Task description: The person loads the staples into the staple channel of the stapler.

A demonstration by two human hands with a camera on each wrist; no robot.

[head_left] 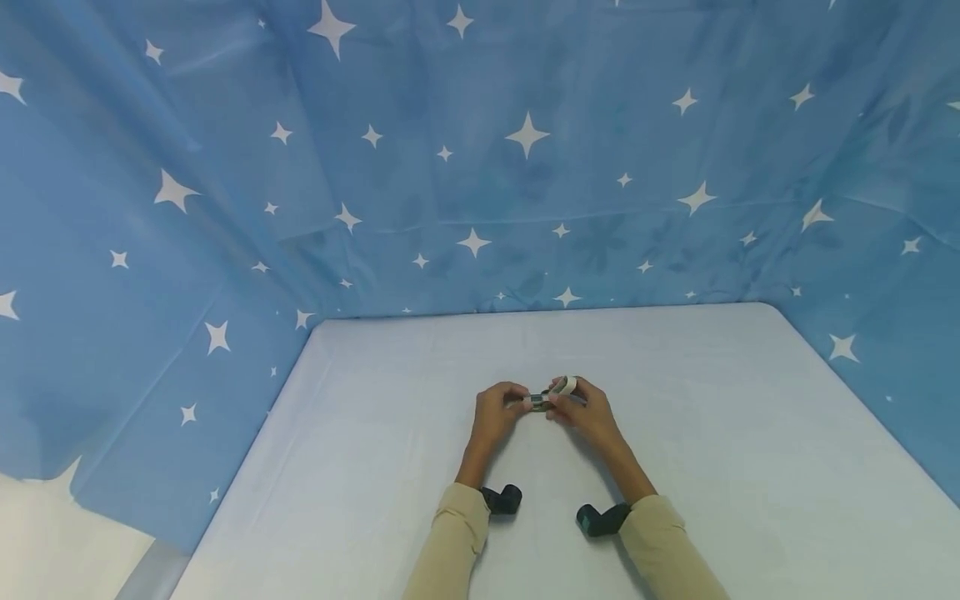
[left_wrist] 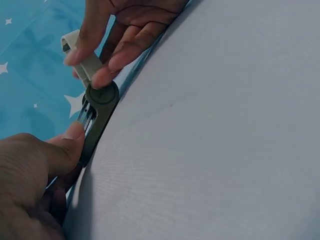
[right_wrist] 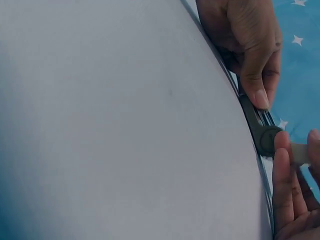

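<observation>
A small dark green tool [left_wrist: 103, 102] has a round pivot at one end, thin metal prongs along its side and a cream, curved strip [left_wrist: 90, 65] joining it near the pivot. Its exact kind is unclear. My left hand [head_left: 495, 412] pinches the green body and prongs with thumb and fingers, at the end away from the pivot. With thumb and fingertips, my right hand [head_left: 588, 412] grips the cream strip beside the pivot. In the right wrist view the pivot [right_wrist: 271, 140] shows between both hands. Fingers hide part of the body and strip.
Both hands are above a white-covered table [head_left: 360, 467]. A blue curtain with white stars [head_left: 472, 167] hangs behind it and along its sides. Black wrist devices [head_left: 504, 500] stick out inward from both sleeves.
</observation>
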